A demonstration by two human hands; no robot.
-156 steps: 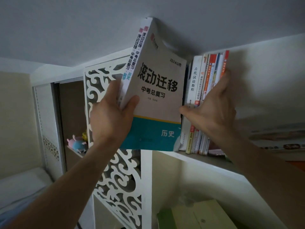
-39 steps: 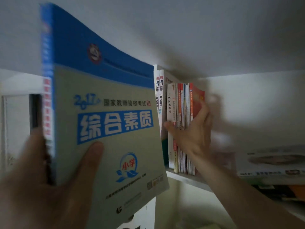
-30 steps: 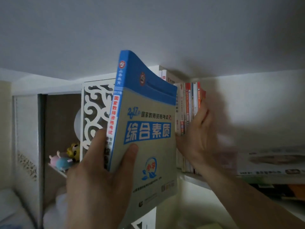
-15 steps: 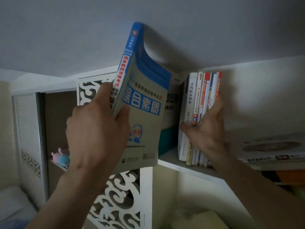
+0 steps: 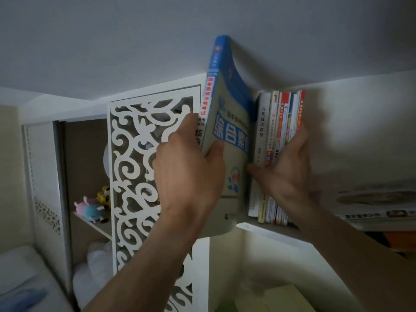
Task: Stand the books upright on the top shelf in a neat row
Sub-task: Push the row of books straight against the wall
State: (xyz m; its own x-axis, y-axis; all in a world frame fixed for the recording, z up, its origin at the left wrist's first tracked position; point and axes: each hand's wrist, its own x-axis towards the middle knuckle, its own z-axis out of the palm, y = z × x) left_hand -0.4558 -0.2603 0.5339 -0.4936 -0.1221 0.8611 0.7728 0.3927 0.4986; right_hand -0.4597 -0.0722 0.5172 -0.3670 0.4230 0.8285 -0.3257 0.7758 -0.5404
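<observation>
A short row of books already stands upright on the top shelf, braced by the right hand, while the left hand grips a blue-topped book, tilted and not yet seated at the row's left end, and flat books wait farther right.

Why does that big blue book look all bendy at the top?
The blue book in the left hand is taller than the row of books; its top corner presses the ceiling and curls over. It leans instead of standing straight. The right hand steadies the row.
</observation>
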